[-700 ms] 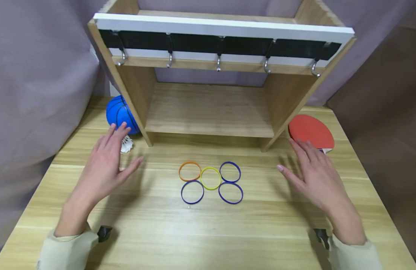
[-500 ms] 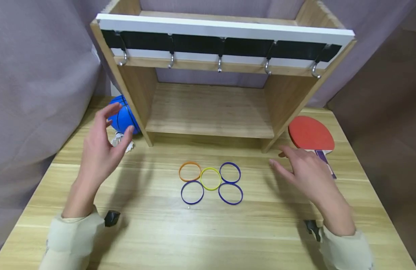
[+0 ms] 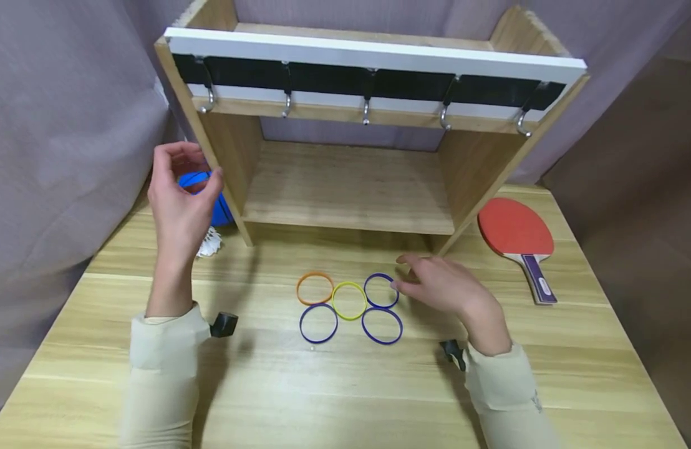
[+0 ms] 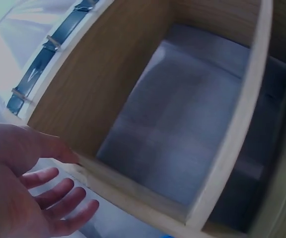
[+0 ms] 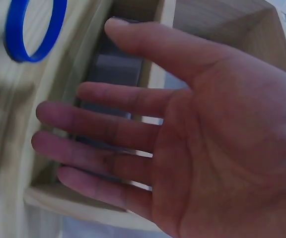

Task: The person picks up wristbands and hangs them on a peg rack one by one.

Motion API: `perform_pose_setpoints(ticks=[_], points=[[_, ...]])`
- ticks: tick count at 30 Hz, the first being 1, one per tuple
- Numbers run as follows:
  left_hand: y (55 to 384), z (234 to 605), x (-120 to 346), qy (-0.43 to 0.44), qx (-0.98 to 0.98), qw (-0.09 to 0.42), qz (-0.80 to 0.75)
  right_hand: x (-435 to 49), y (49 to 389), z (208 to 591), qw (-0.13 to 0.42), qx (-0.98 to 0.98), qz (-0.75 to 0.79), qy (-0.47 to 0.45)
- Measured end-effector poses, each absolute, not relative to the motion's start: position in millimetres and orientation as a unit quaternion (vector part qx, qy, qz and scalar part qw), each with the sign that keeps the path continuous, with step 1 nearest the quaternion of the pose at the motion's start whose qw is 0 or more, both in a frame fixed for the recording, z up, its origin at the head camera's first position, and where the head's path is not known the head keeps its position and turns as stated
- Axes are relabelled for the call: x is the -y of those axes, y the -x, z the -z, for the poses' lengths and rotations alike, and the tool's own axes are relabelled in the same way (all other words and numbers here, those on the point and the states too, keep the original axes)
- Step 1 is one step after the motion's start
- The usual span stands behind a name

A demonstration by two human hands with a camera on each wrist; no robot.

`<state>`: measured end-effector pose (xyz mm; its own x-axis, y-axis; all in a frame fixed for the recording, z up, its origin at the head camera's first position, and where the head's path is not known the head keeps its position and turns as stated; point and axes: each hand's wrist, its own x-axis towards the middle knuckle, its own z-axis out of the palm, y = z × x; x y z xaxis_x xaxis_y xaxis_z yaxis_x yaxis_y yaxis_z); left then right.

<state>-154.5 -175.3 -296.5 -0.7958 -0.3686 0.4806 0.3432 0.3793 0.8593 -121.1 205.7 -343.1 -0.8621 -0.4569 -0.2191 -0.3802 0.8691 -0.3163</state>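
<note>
My left hand [image 3: 179, 212] is raised beside the wooden shelf's [image 3: 351, 187] left side panel, its fingers bent and spread around nothing. In the left wrist view the thumb overlaps the panel's edge [image 4: 123, 186]. My right hand [image 3: 443, 284] is above the table with fingers extended, its fingertips near the upper-right dark blue ring [image 3: 366, 294]. Close by lie a yellow ring [image 3: 349, 319], an orange ring [image 3: 314, 304] and two more dark blue rings, at lower left [image 3: 318, 342] and lower right [image 3: 382, 343]. The rings touch in a flat cluster before the shelf.
Several metal hooks hang bare from the black strip [image 3: 328, 81] along the shelf's front. A blue ball [image 3: 222, 213] and a white shuttlecock [image 3: 211, 243] lie left of the shelf. A red table tennis paddle [image 3: 516, 226] lies to its right. Grey cloth [image 3: 70, 125] hangs around.
My left hand has moved up toward the shelf's left panel, its fingers bending. The right hand has swung left from the paddle to the rings. The rings have stayed in place.
</note>
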Motion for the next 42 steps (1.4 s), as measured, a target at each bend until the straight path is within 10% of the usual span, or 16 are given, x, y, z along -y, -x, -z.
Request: perform_pose_setpoints(ticks=[42], points=[[137.1, 281.0, 157.3, -0.009, 0.771, 0.312, 0.556, -191.2, 135.0, 358.0, 0.002, -0.923, 0.271, 0.274]])
